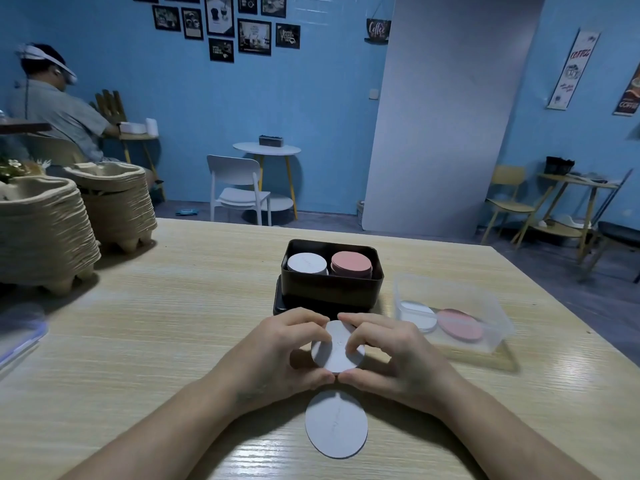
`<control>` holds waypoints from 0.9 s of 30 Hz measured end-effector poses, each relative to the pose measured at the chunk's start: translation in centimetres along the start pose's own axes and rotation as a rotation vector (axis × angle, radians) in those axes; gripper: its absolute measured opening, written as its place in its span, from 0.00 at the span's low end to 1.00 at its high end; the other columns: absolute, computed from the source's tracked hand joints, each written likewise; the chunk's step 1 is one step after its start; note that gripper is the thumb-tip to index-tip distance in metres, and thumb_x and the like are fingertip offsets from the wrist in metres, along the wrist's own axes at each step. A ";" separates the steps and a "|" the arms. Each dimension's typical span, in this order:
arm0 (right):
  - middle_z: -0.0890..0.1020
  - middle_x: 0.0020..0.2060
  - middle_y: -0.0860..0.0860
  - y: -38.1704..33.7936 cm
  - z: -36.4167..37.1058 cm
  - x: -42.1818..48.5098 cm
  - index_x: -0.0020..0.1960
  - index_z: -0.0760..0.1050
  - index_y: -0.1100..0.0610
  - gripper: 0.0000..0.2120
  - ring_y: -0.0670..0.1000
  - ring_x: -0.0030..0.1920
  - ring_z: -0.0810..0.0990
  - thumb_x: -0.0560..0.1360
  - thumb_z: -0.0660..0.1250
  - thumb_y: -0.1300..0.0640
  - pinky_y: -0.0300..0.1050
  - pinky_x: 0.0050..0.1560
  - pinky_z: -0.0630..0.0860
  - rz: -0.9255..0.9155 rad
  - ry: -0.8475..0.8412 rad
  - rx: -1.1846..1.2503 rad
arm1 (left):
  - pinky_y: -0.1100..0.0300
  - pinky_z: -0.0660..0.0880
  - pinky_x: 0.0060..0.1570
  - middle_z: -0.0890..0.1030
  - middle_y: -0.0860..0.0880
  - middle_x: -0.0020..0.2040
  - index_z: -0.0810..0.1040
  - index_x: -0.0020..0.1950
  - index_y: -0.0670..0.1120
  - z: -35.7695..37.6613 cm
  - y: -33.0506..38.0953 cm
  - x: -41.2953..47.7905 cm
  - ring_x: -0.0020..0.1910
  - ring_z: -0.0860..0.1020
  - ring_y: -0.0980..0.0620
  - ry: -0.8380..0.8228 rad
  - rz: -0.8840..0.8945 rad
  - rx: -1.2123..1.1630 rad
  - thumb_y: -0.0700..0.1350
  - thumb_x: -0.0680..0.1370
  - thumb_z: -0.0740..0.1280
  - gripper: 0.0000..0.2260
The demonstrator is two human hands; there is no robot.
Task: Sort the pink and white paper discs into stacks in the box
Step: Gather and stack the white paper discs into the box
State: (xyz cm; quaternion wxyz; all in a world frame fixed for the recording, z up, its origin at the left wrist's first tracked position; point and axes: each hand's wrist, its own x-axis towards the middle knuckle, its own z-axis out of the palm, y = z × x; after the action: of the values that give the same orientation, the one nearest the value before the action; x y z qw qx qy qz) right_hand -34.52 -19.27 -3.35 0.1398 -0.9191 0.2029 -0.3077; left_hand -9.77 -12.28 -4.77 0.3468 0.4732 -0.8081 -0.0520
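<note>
Both hands hold one white paper disc (335, 351) just above the table, a little in front of the black box (330, 289). My left hand (282, 355) pinches its left edge and my right hand (391, 355) pinches its right edge, thumbs meeting under it. Another white disc (336, 424) lies flat on the table near me. Inside the box stand a white stack (307, 263) on the left and a pink stack (351, 264) on the right.
A clear plastic tub (485, 306) to the right holds loose white discs (417, 317) and pink discs (459, 325). Stacked pulp trays (45, 230) stand at the table's left. A clear lid (17, 337) lies at the left edge. A person sits far left.
</note>
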 end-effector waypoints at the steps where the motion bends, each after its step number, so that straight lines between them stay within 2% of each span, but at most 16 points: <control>1: 0.80 0.69 0.50 0.0 0.0 0.0 0.49 0.76 0.45 0.14 0.41 0.72 0.75 0.74 0.76 0.40 0.47 0.64 0.79 -0.005 0.010 -0.009 | 0.63 0.78 0.57 0.78 0.59 0.65 0.80 0.56 0.56 0.0 0.0 0.0 0.63 0.77 0.62 -0.001 -0.014 -0.014 0.63 0.73 0.74 0.16; 5: 0.79 0.69 0.49 0.1 0.1 -0.1 0.49 0.77 0.47 0.14 0.41 0.71 0.76 0.74 0.76 0.40 0.44 0.64 0.78 -0.022 0.026 -0.009 | 0.60 0.78 0.53 0.79 0.60 0.58 0.79 0.54 0.55 -0.2 0.2 0.1 0.57 0.78 0.60 -0.012 -0.010 -0.013 0.59 0.74 0.77 0.14; 9: 0.78 0.70 0.48 0.0 0.1 0.0 0.52 0.75 0.45 0.14 0.41 0.73 0.74 0.75 0.74 0.39 0.44 0.63 0.78 -0.022 -0.035 -0.024 | 0.59 0.79 0.49 0.80 0.57 0.59 0.80 0.53 0.53 -0.1 0.6 0.1 0.55 0.80 0.57 0.017 0.038 0.064 0.60 0.74 0.75 0.15; 11: 0.78 0.70 0.47 0.0 0.2 0.1 0.54 0.77 0.45 0.14 0.43 0.68 0.78 0.75 0.74 0.39 0.44 0.59 0.80 -0.026 -0.061 -0.037 | 0.57 0.81 0.46 0.80 0.56 0.60 0.80 0.54 0.52 0.1 0.6 0.1 0.53 0.81 0.55 0.020 0.064 0.103 0.60 0.73 0.75 0.16; 13: 0.78 0.68 0.46 0.0 0.2 0.2 0.54 0.78 0.46 0.14 0.45 0.59 0.82 0.76 0.75 0.40 0.43 0.51 0.81 -0.036 -0.079 -0.037 | 0.55 0.81 0.45 0.80 0.55 0.61 0.80 0.54 0.51 0.3 0.5 0.1 0.53 0.81 0.54 0.011 0.071 0.113 0.60 0.73 0.75 0.17; 15: 0.78 0.67 0.46 0.1 0.2 0.2 0.54 0.80 0.47 0.13 0.42 0.53 0.81 0.76 0.75 0.41 0.41 0.48 0.81 -0.044 -0.084 -0.050 | 0.55 0.82 0.46 0.81 0.55 0.62 0.80 0.55 0.51 0.3 0.4 0.1 0.53 0.81 0.54 0.001 0.068 0.110 0.60 0.74 0.75 0.17; 17: 0.79 0.68 0.48 0.2 0.1 0.1 0.54 0.81 0.47 0.13 0.40 0.58 0.80 0.76 0.74 0.40 0.39 0.54 0.80 -0.047 -0.066 -0.062 | 0.56 0.81 0.48 0.81 0.55 0.63 0.80 0.55 0.52 0.2 0.3 0.1 0.54 0.82 0.54 -0.001 0.060 0.111 0.61 0.74 0.74 0.16; 19: 0.79 0.69 0.49 0.3 0.1 -0.1 0.54 0.81 0.47 0.13 0.43 0.65 0.80 0.76 0.74 0.40 0.41 0.60 0.79 -0.045 -0.035 -0.066 | 0.58 0.80 0.49 0.81 0.57 0.62 0.79 0.56 0.54 0.1 0.3 0.1 0.55 0.81 0.56 0.001 0.047 0.106 0.61 0.75 0.73 0.16; 23: 0.79 0.69 0.49 0.1 0.0 -0.2 0.53 0.80 0.46 0.12 0.46 0.66 0.80 0.75 0.74 0.41 0.43 0.60 0.80 -0.040 -0.035 -0.089 | 0.57 0.78 0.43 0.79 0.59 0.52 0.77 0.56 0.55 0.2 0.1 0.1 0.46 0.78 0.56 -0.018 0.040 0.092 0.61 0.75 0.75 0.17; 27: 0.78 0.69 0.48 0.1 0.0 0.0 0.53 0.77 0.45 0.13 0.45 0.68 0.78 0.75 0.75 0.40 0.45 0.58 0.80 -0.032 -0.094 -0.107 | 0.55 0.80 0.42 0.80 0.57 0.55 0.76 0.56 0.54 0.2 0.0 0.1 0.47 0.80 0.54 -0.011 0.065 0.101 0.62 0.74 0.75 0.18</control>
State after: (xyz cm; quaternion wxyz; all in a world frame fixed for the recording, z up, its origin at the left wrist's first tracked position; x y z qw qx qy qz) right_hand -34.54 -19.32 -3.39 0.0949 -0.9418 0.1975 -0.2551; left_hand -9.92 -12.40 -4.82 0.3196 0.4636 -0.8264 -0.0024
